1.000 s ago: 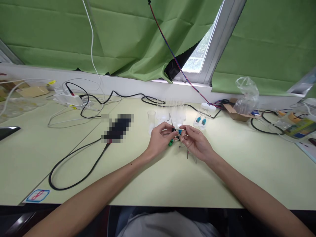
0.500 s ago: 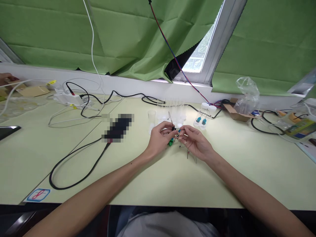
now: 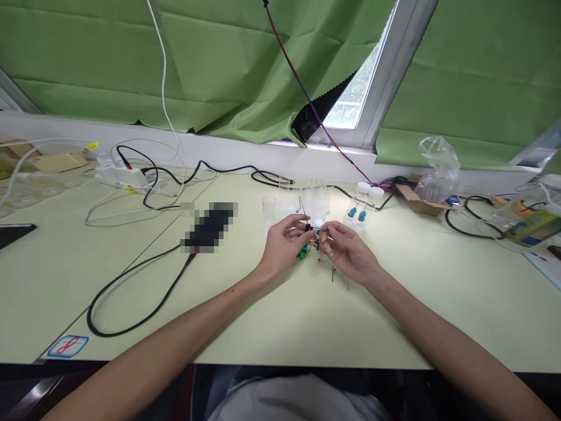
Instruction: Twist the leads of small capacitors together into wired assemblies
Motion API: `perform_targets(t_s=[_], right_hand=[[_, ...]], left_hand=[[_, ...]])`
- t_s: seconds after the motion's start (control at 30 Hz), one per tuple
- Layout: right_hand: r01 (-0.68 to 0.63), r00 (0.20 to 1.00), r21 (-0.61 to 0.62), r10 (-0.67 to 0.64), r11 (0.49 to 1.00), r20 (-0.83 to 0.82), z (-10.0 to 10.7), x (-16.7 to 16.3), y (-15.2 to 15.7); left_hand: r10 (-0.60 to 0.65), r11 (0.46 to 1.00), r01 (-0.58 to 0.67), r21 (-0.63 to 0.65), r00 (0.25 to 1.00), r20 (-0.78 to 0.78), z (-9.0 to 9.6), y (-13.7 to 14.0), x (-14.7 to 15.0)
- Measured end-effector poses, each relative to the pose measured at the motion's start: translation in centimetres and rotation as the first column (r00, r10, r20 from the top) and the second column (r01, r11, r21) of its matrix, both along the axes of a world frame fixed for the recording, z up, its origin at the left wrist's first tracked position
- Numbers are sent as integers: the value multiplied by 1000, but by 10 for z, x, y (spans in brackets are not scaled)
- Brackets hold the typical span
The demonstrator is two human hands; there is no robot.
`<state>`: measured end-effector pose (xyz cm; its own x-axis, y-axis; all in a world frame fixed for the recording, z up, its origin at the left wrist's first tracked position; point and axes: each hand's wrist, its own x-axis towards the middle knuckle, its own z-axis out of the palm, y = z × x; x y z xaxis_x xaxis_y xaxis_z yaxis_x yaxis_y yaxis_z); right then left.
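While a small black piece point(image 3: 308, 227) is pinched in the fingertips of the left hand point(image 3: 280, 248), what seems to be a thin rod point(image 3: 315, 228) is gripped at its far end by the thumb and forefinger of the right hand point(image 3: 350, 251), the parts being held between the hands over a pale surface point(image 3: 272, 327), in front of a row of clear tubes point(image 3: 304, 196). A blue piece point(image 3: 318, 233) is caught in the narrow gap; by which hand it is borne cannot be told. With such tiny parts gripped by fingertips alone, a slip is judged the chief hazard: the rod could be bent or sprung loose by an uneven push. The bent wire point(image 3: 302, 209) above the left fingers could be knocked askew if its tip were caught on the tubes behind. A green piece point(image 3: 302, 252) is partly hidden below the left fingers and could be dropped or nudged away as the grip is shifted. Thin wires point(image 3: 333, 273) are seen just below the right hand, hanging or lying, which cannot be told; they could be snagged by its lower fingers. A lone clear cup point(image 3: 269, 206), placed just beyond the left hand, could be toppled by a lifted knuckle.
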<state>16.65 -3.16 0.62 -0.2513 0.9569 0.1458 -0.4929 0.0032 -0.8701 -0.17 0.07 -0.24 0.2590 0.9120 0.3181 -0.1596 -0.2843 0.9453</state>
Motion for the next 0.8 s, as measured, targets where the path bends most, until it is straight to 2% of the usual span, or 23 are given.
perform_targets(t_s=[0.4,0.8], right_hand=[[3,999,19,-4,1000,47,-1,0,0],[-21,998,28,19,999,65,-3,0,-1]], left_hand=[[-18,1000,18,-6,996,-84,4,-3,-1],[-53,999,53,-4,997,-59,3,-5,1]])
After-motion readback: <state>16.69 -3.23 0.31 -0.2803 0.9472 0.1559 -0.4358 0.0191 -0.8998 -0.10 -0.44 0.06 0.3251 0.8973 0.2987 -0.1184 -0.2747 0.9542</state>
